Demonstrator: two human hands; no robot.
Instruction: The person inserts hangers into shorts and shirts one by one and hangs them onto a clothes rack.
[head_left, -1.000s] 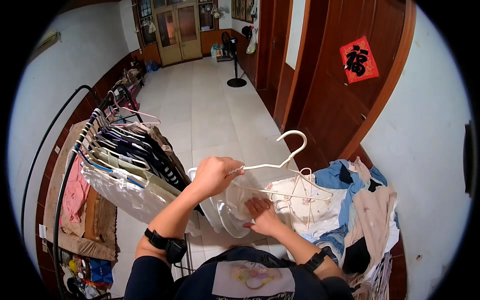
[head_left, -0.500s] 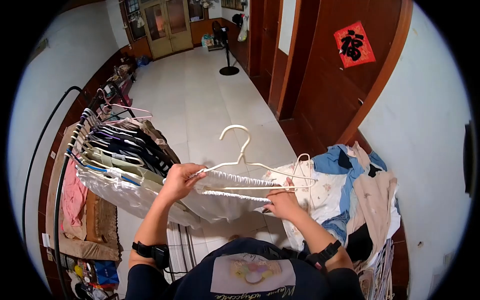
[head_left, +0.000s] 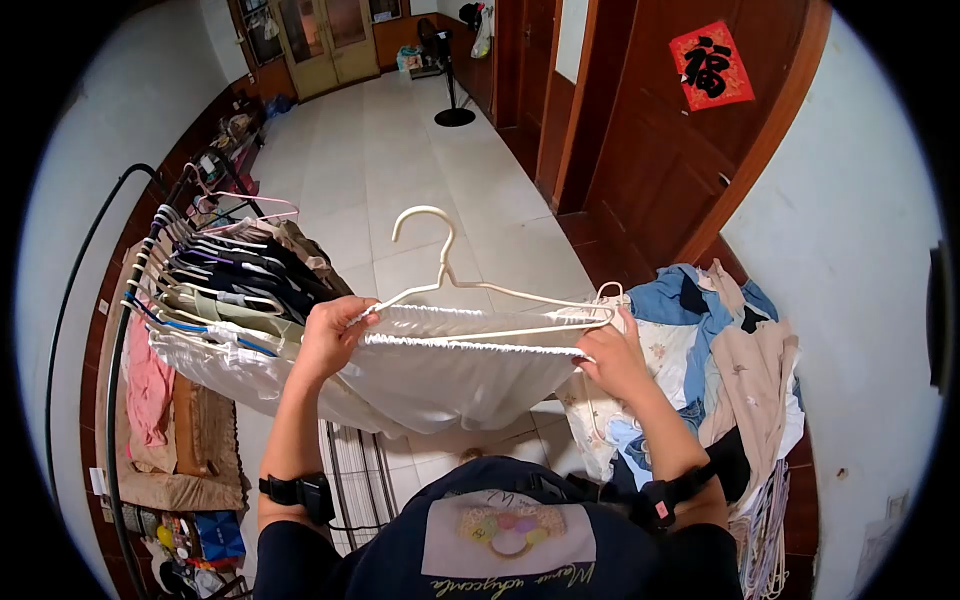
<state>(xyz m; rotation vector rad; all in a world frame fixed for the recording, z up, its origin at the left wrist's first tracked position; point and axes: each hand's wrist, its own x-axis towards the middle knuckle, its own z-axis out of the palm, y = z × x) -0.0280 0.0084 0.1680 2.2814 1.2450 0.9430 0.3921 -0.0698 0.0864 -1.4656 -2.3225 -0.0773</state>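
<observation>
A white garment with a gathered elastic waistband [head_left: 470, 385] hangs stretched between my two hands; whether it is a skirt or trousers I cannot tell. My left hand [head_left: 338, 338] is closed on the waistband's left end, together with the left end of a cream clothes hanger [head_left: 445, 262]. At the other end, my right hand [head_left: 612, 358] pinches the waistband beside the hanger's right corner. The hanger's hook points up and away from me. Its lower bar lies between the front and back edges of the waistband.
To the left, a black clothes rack [head_left: 135, 290] carries several garments on hangers [head_left: 235, 275]. A pile of clothes [head_left: 735, 370] lies to the right, with loose hangers [head_left: 765, 530] below it. Farther off stand a black fan [head_left: 452, 90] and a brown door [head_left: 660, 150].
My right hand has moved right and up, pulling the waistband wider. The hanger has shifted left and up in view, its right end now at my right fingers. My left hand keeps its grip.
</observation>
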